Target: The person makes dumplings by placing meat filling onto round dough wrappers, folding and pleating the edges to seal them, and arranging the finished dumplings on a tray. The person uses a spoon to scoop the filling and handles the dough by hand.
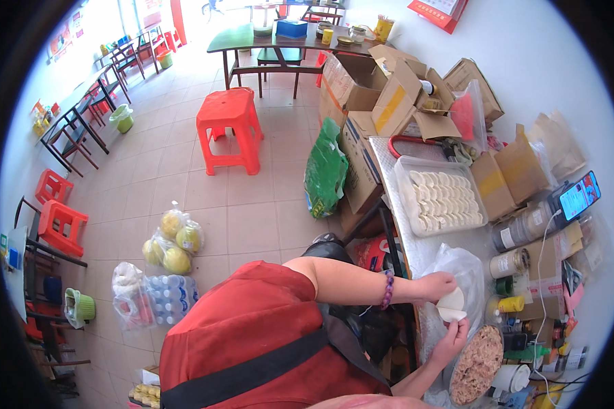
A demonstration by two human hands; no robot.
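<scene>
My left hand [438, 286], with a purple bead bracelet at the wrist, pinches the upper edge of thin, round white dough wrappers [451, 300]. The fingers of my right hand [455, 338] hold their lower side, where one edge stands apart; whether there are two or more I cannot tell. Both hands are over a clear plastic bag [463, 268] on the worktable. Beside my right hand, a round dish holds minced meat filling [477, 364]. Farther up the table, a clear plastic tray [404, 204] contains rows of folded dumplings [445, 199].
Jars [509, 263], cardboard boxes [511, 171] and a lit phone [579, 196] with a white cable line the wall side. A red-rimmed basket [419, 148] lies beyond the tray. A red stool [228, 115], bagged yellow-green fruit [176, 259] and bottled water [171, 296] are on the floor.
</scene>
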